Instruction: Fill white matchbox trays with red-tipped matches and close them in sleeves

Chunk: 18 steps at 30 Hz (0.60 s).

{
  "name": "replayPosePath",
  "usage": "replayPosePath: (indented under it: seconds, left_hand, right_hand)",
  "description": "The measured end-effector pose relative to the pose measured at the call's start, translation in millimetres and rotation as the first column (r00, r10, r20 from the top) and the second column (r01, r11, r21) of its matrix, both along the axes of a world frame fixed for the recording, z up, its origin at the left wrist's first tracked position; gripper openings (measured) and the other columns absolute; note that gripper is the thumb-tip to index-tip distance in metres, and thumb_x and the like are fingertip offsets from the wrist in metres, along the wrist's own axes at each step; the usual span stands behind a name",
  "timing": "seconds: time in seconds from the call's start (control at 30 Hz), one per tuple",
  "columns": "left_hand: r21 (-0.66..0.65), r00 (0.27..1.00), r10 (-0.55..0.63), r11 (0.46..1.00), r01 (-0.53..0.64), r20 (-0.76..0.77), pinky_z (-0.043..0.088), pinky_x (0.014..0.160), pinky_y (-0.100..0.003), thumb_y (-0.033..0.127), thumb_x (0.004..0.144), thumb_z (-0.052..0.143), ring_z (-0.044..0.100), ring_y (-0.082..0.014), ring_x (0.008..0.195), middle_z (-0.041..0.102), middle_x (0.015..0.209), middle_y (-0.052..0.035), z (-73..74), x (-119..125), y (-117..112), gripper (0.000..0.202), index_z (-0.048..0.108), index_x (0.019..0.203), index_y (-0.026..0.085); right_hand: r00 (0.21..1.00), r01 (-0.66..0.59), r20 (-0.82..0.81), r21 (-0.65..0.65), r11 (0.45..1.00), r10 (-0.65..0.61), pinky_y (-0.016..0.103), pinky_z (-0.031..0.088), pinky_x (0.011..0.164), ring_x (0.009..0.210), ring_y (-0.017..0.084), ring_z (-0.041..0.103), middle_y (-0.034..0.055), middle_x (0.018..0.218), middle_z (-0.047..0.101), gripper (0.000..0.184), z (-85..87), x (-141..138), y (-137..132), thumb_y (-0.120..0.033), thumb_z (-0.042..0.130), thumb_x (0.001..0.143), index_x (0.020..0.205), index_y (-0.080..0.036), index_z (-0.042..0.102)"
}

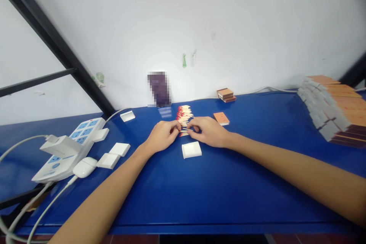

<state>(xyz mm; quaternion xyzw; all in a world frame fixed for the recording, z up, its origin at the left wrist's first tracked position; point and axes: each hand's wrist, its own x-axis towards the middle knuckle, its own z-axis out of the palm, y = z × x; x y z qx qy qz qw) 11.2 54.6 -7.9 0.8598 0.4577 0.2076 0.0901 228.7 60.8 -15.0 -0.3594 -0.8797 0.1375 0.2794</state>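
A pile of red-tipped matchsticks (184, 115) lies on the blue table (200, 190) near the wall. My left hand (162, 134) and my right hand (207, 131) meet at the pile's near edge, both pinched on a small bunch of matchsticks (184, 132) held between their fingertips. Just in front of my right hand sits an open white matchbox tray (191, 149). An orange matchbox sleeve (221, 118) lies flat right of the pile.
A white power strip (67, 146) with plugs and cables sits at the left, with several white trays (114, 154) and a white earbud case (84, 167) beside it. A small stack of matchboxes (226, 95) stands by the wall. Large stacks of matchboxes (333, 108) fill the right end.
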Motion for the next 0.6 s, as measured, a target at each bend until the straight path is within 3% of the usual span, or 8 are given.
replayPosePath:
  seconds: [0.2,0.43,0.6]
  left_hand:
    - [-0.007,1.0,-0.028,1.0,0.028,0.005,0.037,0.061,-0.023,0.014,0.086,0.044,0.056,-0.0119,0.061,0.066,0.072,0.0026,0.1,-0.4,-0.4,0.02,0.063,0.084,0.019]
    - [-0.024,0.999,-0.05,0.998,0.05,0.019,0.037,0.061,-0.022,0.014,0.086,0.043,0.054,-0.0112,0.059,0.064,0.07,0.0036,0.0,-0.2,-0.6,0.021,0.063,0.083,0.019]
    - [0.019,0.999,0.039,0.999,-0.04,0.027,0.035,0.059,-0.023,0.015,0.086,0.044,0.052,-0.0121,0.057,0.059,0.063,0.0043,-1.6,-0.7,0.9,0.02,0.063,0.09,0.02]
  right_hand:
    - [0.999,0.013,0.047,0.05,0.999,-0.015,0.024,0.031,0.062,0.067,0.012,0.051,0.0004,0.074,0.06,0.016,-0.7,0.8,-2.6,-0.022,0.055,0.087,0.088,-0.019,0.07]
    - [0.992,-0.004,0.122,0.057,0.998,-0.003,0.025,0.033,0.066,0.073,0.014,0.053,0.0029,0.081,0.06,0.024,-1.6,1.5,-1.6,-0.024,0.052,0.09,0.104,-0.021,0.071]
    - [0.996,-0.013,0.089,0.056,0.998,0.008,0.026,0.034,0.069,0.078,0.015,0.055,0.0029,0.085,0.062,0.031,-2.5,2.1,-1.0,-0.021,0.05,0.09,0.115,-0.024,0.069]
